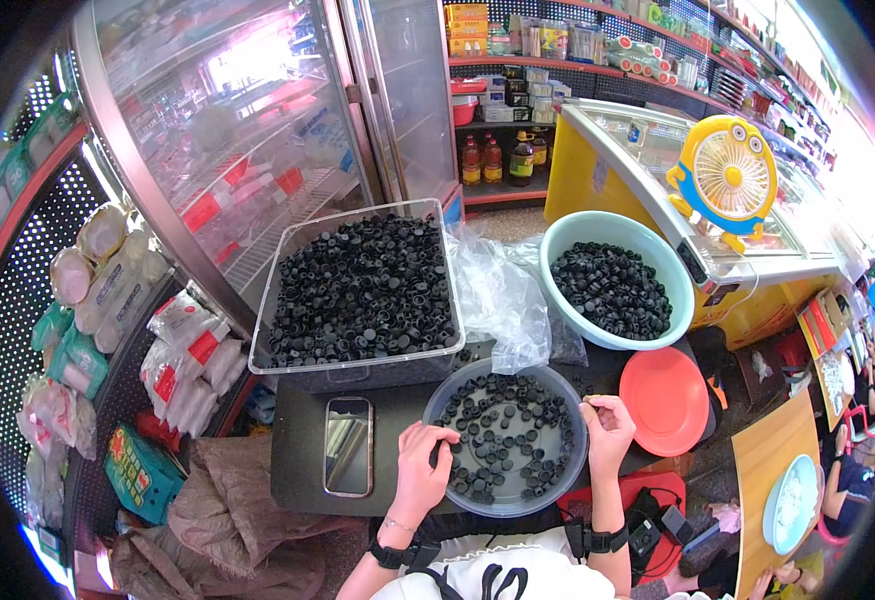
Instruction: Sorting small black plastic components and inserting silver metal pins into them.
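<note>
A round translucent tub (432, 412) with a scatter of small black plastic caps (498, 452) stands right before me on the dark table. At its left rim my left hand (424, 462) is closed, the fingers bent toward the thumb; anything between them is too small to make out. Over the right rim, my right hand (610, 428) pinches thumb and forefinger together, and what they hold, if anything, I cannot tell. Behind the tub, a large clear rectangular bin (358, 372) is heaped with similar black caps. A pale blue basin (568, 325) at the back right holds more.
A phone (348, 447) lies left of the tub. Crumpled clear plastic bags (503, 290) sit between bin and basin. A red plastic lid (664, 400) is at the right. Beyond are a glass-door fridge (228, 120), a yellow-sided freezer (598, 165) and a cartoon-shaped fan (730, 175).
</note>
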The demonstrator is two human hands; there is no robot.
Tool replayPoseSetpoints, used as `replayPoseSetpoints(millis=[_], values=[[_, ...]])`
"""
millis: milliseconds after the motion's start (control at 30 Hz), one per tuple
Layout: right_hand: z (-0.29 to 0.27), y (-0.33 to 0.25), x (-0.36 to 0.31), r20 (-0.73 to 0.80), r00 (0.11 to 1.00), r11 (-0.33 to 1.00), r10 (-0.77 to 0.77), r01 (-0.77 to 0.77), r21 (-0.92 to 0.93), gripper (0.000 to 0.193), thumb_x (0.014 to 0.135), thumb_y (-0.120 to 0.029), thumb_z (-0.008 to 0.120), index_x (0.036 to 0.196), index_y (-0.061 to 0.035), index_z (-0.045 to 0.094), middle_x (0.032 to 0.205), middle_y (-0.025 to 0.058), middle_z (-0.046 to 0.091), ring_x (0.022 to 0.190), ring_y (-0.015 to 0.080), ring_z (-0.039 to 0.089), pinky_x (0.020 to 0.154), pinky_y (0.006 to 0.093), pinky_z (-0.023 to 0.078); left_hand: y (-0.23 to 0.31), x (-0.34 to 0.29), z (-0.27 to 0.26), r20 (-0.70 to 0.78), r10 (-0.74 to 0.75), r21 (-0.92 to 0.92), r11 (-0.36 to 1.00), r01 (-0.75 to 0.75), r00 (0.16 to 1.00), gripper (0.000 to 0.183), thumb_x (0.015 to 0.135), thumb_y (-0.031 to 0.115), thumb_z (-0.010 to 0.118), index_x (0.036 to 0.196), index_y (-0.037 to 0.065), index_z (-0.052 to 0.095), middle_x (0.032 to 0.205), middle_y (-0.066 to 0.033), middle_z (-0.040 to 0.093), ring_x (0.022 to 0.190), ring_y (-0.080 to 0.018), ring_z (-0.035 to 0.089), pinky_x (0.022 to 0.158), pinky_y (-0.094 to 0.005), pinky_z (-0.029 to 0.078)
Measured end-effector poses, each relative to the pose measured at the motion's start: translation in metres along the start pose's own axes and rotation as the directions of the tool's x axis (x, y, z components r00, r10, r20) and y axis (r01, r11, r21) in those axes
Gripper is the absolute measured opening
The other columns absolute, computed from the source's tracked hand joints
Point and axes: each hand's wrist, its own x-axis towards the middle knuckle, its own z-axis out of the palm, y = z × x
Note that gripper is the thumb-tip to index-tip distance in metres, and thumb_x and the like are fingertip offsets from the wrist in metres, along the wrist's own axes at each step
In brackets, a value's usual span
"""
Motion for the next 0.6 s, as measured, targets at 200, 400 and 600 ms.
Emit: replayPoseSetpoints(millis=[200,400,600], values=[[-0.0001,-0.0026,0.0008,0.047,0.990,0.982,-0.133,0.138,-0.130,0.019,0.082,0.011,0.075,0.097,0.0010,0.070,0.103,0.0075,0.066,0.089,0.0118,0.063,0.073,0.0237,0.048,-0.0014,-0.0005,0.0002,-0.003,0.006,0.007,1.000,-0.006,1.000,0.012,0.090,0.001,0.061,0.097,0.007,0.068,0.092,-0.0059,0.070,0.098,-0.0275,0.067,0.110,-0.0488,0.041],[-0.0012,-0.0054,0.0008,0.061,0.992,0.980,-0.106,0.115,-0.162,0.016,0.083,0.009,0.076,0.095,0.0011,0.071,0.098,0.0056,0.061,0.084,0.0116,0.059,0.071,0.0232,0.047,-0.0010,-0.0006,-0.0003,0.002,0.003,0.004,1.000,-0.003,1.000,0.012,0.090,0.001,0.060,0.097,0.007,0.068,0.092,-0.0059,0.070,0.098,-0.0275,0.067,0.110,-0.0488,0.040],[-0.0032,-0.0021,0.0003,0.057,0.995,0.987,-0.080,0.087,-0.136,0.014,0.085,0.005,0.078,0.096,0.0013,0.070,0.095,0.0042,0.061,0.081,0.0107,0.058,0.071,0.0233,0.047,-0.0009,-0.0006,0.0001,0.007,0.001,0.005,1.000,-0.001,1.000,0.012,0.091,0.002,0.060,0.097,0.007,0.068,0.092,-0.0057,0.070,0.098,-0.0270,0.067,0.110,-0.0485,0.040]])
